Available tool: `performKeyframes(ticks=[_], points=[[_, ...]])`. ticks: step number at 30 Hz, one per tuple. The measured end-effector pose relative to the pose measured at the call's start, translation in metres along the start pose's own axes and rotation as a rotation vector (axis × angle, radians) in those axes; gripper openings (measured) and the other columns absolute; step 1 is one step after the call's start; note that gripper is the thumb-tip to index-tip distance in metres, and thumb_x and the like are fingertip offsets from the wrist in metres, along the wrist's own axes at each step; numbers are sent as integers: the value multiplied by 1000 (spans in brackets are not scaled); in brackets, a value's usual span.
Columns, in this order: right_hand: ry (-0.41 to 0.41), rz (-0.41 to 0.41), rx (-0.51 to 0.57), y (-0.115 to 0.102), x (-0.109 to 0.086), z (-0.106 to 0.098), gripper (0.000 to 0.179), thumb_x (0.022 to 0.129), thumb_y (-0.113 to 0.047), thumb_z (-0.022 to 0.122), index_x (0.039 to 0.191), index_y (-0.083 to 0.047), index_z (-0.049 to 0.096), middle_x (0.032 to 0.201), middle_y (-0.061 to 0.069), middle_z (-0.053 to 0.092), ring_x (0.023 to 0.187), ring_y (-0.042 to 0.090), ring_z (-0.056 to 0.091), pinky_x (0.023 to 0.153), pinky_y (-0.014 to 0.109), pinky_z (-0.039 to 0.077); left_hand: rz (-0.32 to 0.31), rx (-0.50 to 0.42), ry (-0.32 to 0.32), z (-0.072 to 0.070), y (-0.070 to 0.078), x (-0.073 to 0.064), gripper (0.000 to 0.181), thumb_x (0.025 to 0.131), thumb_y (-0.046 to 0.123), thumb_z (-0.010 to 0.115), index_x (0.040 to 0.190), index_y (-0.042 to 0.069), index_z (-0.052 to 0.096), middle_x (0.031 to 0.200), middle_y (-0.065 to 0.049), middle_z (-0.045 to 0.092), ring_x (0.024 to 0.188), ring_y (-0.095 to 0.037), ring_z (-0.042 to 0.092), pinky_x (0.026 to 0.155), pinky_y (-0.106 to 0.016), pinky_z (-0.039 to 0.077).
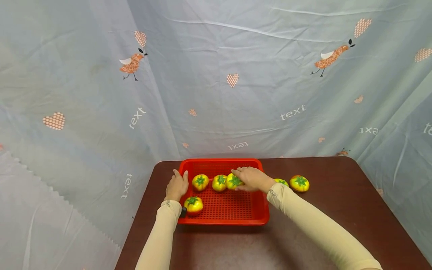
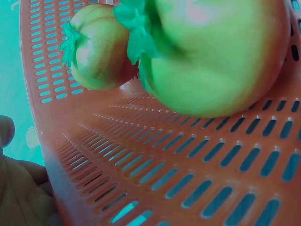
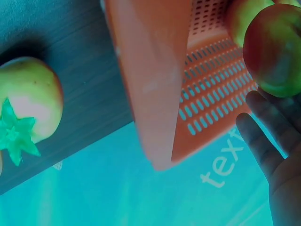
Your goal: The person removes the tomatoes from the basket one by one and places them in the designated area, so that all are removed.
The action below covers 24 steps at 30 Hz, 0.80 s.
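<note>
My right hand [image 1: 251, 179] is over the right part of a red perforated plastic basket [image 1: 221, 222]. Its fingers and thumb hold a yellow tomato [image 1: 234, 181] with a green star-shaped top. The right wrist view shows that tomato's reddish underside [image 3: 273, 52] with fingertips against it. My left hand [image 1: 177, 186] lies alongside the basket's left wall, fingers extended, and the left wrist view shows it outside the rim. Inside the basket, one tomato [image 1: 219, 183] sits beside the held one, another [image 1: 200, 182] stands farther left, and a third [image 1: 194, 206] lies at the front left.
To the right of the basket, a tomato [image 1: 299, 183] lies on the dark brown table [image 1: 330, 195]. Another [image 1: 281, 182] is partly hidden behind my right forearm. A grey-blue curtain [image 1: 216, 97] with birds and hearts hangs around the table's back and sides.
</note>
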State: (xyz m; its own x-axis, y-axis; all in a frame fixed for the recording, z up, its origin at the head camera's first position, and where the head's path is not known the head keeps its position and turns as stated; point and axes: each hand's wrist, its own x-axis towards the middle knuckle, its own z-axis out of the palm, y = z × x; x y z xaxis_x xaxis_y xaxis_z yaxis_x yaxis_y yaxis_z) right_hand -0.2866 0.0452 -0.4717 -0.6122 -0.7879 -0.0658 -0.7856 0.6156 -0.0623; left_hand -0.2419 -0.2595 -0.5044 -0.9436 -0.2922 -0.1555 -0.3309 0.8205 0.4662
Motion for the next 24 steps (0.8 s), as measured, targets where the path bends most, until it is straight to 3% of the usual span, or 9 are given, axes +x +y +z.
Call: performKeyframes(ticks=[9, 24], points=[[96, 1, 9, 16, -5, -10, 71, 90, -41, 69, 141, 3, 48, 127, 17, 62, 117, 31, 60, 103, 45, 46, -1, -3, -2, 0, 1, 0, 77, 105, 48, 18, 152, -11, 3, 150, -37, 29, 132, -53, 40, 112, -61, 30], [93, 92, 40, 42, -21, -24, 73, 92, -42, 67, 146, 1, 43, 137, 21, 56, 122, 37, 58, 104, 48, 46, 4, 18, -7, -1, 1, 2, 75, 106, 44, 20, 152, -13, 4, 148, -38, 31, 129, -54, 42, 110, -61, 33]])
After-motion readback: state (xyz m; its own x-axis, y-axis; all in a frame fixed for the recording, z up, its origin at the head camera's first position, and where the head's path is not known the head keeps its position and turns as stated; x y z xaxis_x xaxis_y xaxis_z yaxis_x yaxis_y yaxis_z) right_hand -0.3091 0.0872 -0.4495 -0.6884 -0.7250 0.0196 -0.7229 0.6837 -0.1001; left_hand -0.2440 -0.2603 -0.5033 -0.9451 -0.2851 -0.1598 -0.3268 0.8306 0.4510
